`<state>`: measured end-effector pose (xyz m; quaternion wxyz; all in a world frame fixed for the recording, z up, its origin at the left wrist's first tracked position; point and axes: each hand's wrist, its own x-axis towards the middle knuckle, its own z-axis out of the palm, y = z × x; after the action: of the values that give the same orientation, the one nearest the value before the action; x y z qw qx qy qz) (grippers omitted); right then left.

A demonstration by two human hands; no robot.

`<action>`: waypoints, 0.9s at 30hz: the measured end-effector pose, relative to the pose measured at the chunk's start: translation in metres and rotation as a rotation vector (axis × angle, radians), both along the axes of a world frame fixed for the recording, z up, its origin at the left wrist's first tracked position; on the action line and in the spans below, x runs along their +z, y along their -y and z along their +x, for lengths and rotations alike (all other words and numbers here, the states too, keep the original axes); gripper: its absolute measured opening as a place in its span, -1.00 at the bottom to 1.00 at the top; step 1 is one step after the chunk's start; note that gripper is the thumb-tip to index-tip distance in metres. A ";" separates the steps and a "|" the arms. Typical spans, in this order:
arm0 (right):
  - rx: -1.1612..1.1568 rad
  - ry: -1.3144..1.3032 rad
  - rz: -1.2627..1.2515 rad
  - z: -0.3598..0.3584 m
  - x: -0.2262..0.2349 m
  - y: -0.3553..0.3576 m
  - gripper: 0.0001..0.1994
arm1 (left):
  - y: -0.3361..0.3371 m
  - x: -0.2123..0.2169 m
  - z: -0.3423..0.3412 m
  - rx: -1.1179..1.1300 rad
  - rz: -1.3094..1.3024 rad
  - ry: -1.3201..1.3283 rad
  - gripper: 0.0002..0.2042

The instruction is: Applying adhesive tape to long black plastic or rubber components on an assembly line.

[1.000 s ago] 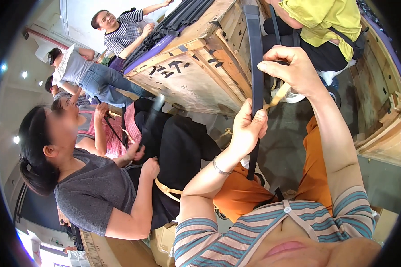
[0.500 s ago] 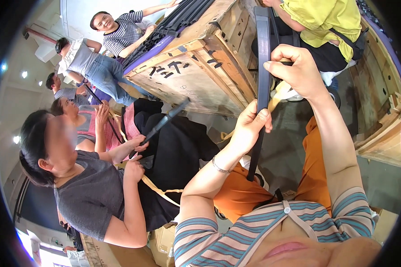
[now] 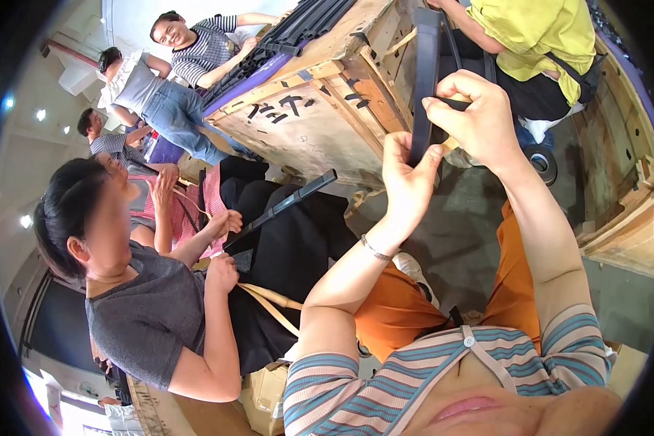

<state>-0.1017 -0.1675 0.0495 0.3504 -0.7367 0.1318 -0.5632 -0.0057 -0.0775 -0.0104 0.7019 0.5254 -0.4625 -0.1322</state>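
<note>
Grey floor [image 3: 458, 243], large wooden crate [image 3: 309, 142], white wall [image 3: 138, 20], pale ceiling [image 3: 23, 160], small bright lights [image 3: 41, 115]

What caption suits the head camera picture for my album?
Left hand holding a dark strip, right hand close by, wooden crate beyond.

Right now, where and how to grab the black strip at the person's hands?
Probably the far end of the black strip, pinched across its narrow width, from the person's left: that end extends bare past the left hand holding it lower, and the right hand crowds its right edge.
</note>
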 end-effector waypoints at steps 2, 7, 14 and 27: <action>-0.073 0.032 0.013 0.003 -0.001 -0.001 -0.82 | -0.002 0.003 0.011 0.106 -0.031 0.124 -0.78; -0.033 0.009 0.058 0.008 0.000 -0.005 -0.80 | -0.010 0.006 0.028 0.290 -0.015 0.449 -0.84; 0.133 -0.062 0.077 0.008 -0.005 0.000 -0.80 | -0.029 0.021 0.044 0.129 0.230 0.286 -0.80; 0.210 -0.294 0.218 -0.013 -0.022 0.020 -0.80 | -0.025 0.024 0.048 -0.039 0.380 0.056 -0.82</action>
<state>-0.1150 -0.1877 0.0274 0.4618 -0.7784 0.1644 -0.3923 0.0428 -0.0529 0.0137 0.5744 0.6427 -0.4587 -0.2161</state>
